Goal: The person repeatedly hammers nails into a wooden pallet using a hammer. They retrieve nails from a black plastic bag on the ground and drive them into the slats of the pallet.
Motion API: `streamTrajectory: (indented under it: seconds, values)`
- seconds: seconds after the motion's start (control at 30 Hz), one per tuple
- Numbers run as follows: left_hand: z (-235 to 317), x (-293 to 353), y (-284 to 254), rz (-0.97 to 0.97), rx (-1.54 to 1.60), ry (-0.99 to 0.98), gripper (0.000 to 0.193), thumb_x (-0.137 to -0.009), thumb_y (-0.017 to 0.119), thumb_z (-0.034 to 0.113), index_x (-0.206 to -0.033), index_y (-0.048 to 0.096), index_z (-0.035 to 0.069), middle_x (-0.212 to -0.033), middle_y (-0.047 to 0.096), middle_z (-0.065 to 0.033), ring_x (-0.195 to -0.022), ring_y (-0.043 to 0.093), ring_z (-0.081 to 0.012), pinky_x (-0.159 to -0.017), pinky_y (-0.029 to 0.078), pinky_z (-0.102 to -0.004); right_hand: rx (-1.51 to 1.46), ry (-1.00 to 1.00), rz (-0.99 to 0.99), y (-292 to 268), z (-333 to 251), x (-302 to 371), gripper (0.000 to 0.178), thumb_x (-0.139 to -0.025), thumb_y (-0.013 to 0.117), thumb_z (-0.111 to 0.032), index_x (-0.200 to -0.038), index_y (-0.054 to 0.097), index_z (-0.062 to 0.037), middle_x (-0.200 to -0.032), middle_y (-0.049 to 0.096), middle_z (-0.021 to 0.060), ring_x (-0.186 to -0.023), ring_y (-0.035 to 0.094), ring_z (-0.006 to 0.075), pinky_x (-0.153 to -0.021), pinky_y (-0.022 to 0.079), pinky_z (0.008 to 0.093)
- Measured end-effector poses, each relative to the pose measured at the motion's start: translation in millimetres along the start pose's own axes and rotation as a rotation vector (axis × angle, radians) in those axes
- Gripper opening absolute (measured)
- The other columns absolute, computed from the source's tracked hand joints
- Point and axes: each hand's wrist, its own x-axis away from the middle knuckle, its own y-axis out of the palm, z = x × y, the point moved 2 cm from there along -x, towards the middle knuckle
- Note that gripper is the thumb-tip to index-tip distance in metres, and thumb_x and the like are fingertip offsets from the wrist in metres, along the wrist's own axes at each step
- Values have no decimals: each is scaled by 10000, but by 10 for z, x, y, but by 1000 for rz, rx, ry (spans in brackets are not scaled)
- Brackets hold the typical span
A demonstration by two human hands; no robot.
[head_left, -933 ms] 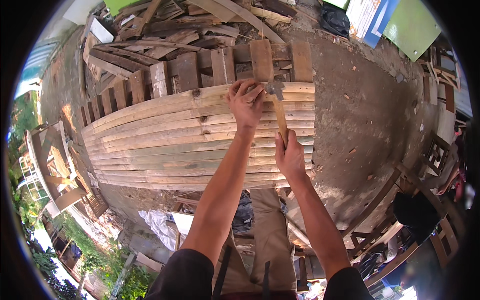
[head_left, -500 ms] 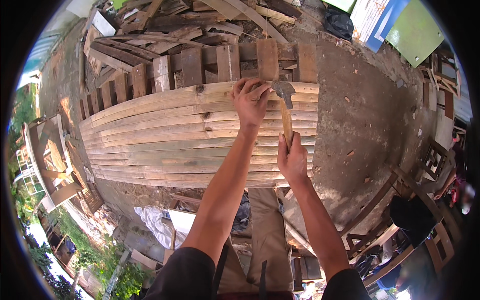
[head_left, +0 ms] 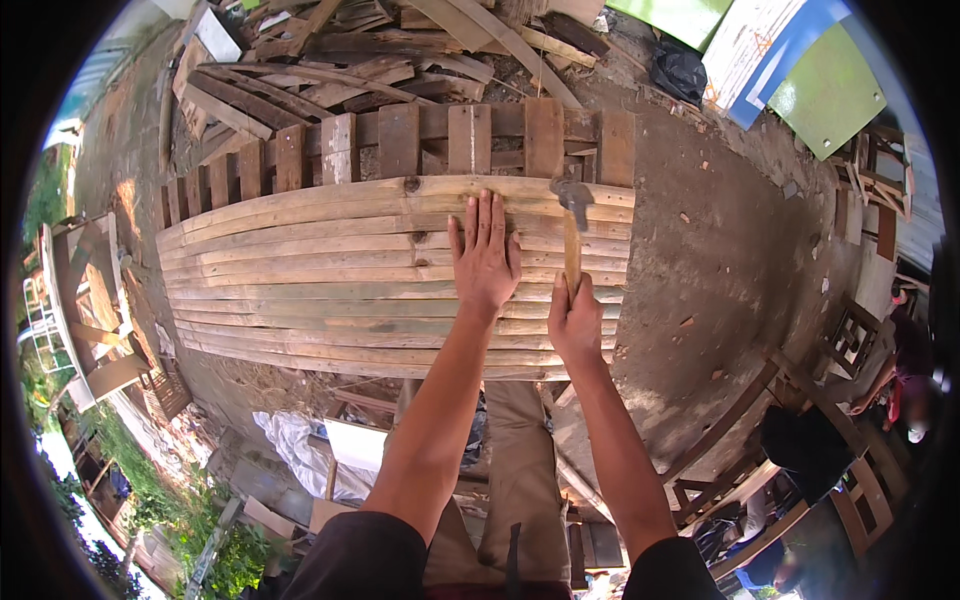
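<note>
A row of pale bamboo slats (head_left: pixel 330 292) lies side by side over a frame of brown wooden boards (head_left: pixel 398 140), whose ends stick out along the far side. My left hand (head_left: pixel 485 262) rests flat on the slats, fingers stretched out toward the far edge, with nothing in it. To its right, my right hand (head_left: pixel 577 318) is wrapped round the wooden handle of a hammer (head_left: pixel 573 240). The hammer's dark metal head is over the farthest slat near its right end; I cannot tell whether it touches. Small dark nail marks show near the slats' right ends.
A heap of scrap boards (head_left: pixel 340 75) lies beyond the frame. A black plastic bag (head_left: pixel 680 72) and a green panel (head_left: pixel 828 90) are at the far right. Wooden frames (head_left: pixel 725 420) stand at the near right, where another person (head_left: pixel 910 345) is. White sheeting (head_left: pixel 300 450) lies at the near left.
My left hand has left its pinch beside the hammer head and come down nearer me, flattening on the slats. The hammer stays in my right hand over the far slat's right end.
</note>
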Motion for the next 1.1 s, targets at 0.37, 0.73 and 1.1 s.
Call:
streamTrajectory:
  seconds: [0.37, 0.73, 1.1]
  values:
    - [-20, 1, -15, 6, 13, -2, 620, -1025, 442, 301, -1591, 318, 81, -1660, 305, -103, -1545, 250, -291, -1260, 128, -550, -151, -85, 127, -194, -321, 9, 220, -1030, 577, -200, -982, 536, 11, -628, 573, 150, -515, 600, 259, -482, 453, 375]
    - [-67, -3, -7, -39, 12, -29, 654, -1022, 430, 330, -1618, 252, 128, -1687, 239, -52, -1556, 212, -259, -1274, 88, -531, -442, -188, 104, -234, -539, 30, 409, -1069, 508, -366, -884, 515, -2, -598, 532, 102, -480, 537, 188, -428, 383, 360]
    - [-43, 29, -11, 16, 26, -7, 640, -1007, 474, 294, -1595, 317, 97, -1656, 317, -90, -1538, 270, -283, -1267, 120, -533, -476, -297, 173, -56, -397, 98, 481, -1082, 445, -453, -851, 456, -31, -681, 492, 69, -488, 427, 127, -428, 334, 297]
